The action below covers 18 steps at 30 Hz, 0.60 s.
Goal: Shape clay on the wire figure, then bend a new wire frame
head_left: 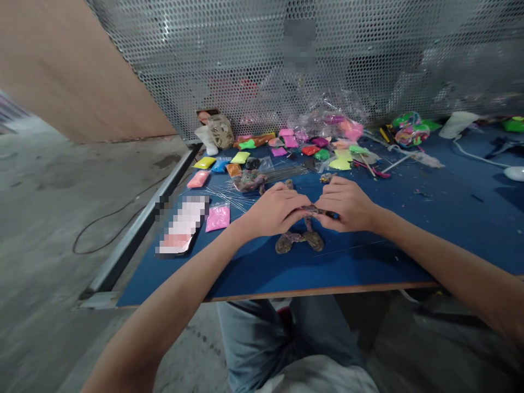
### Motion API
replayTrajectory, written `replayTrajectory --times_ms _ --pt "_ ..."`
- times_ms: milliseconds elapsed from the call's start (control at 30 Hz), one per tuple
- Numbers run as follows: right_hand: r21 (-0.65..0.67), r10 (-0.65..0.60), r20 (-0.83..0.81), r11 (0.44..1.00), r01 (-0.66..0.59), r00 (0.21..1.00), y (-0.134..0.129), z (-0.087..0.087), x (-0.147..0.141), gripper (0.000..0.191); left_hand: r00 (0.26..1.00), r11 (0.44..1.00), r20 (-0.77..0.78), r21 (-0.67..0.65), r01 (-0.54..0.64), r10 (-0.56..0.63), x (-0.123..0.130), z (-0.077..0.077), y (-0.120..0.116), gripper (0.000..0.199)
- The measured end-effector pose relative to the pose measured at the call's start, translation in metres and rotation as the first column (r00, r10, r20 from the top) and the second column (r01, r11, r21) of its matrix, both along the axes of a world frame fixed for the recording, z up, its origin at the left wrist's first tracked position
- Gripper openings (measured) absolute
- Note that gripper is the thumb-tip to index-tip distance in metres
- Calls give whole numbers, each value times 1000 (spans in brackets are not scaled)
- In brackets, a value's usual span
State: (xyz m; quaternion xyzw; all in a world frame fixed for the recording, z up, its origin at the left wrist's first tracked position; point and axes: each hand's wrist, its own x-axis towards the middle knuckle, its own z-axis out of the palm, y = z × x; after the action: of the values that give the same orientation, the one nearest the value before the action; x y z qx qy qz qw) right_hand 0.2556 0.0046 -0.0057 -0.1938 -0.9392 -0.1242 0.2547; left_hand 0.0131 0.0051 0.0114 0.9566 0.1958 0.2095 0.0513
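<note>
Near the front middle of the blue table, my left hand (279, 212) and my right hand (346, 205) meet with fingers closed. Between them they pinch a thin, dark, mottled strip of modelling clay (314, 209); its ends disappear under my fingers. Just below lies a brownish clay piece (301, 238) with a rounded lump at each end. A narrow stem rises from it toward my hands, and I cannot tell whether it joins the strip. Behind my left hand is a lumpy grey-brown clay figure (249, 181), partly covered.
Thin metal wires (229, 197) lie left of my hands, by a pink clay packet (218, 217) and a phone (183, 225). Several coloured clay packets (290, 141) line the back below a perforated metal panel (245, 54). A white cable (478, 154) runs along the right.
</note>
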Motion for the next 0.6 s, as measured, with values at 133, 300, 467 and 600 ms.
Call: replayTrajectory --times_ms 133,300,467,600 --pt "-217 97 47 972 -84 994 -5 5 0 26 991 913 5 -387 128 -137 -3 9 -2 31" --pt "-466 130 -16 876 -123 991 -2 10 6 22 994 875 21 -473 106 -108 -10 11 1 34" --pt "-473 69 39 880 -42 997 13 5 20 14 999 934 -12 -356 41 -48 -10 3 3 28" --pt "-525 -15 9 851 18 1000 18 6 29 12 999 966 -39 -259 -7 -3 -11 3 0 28"
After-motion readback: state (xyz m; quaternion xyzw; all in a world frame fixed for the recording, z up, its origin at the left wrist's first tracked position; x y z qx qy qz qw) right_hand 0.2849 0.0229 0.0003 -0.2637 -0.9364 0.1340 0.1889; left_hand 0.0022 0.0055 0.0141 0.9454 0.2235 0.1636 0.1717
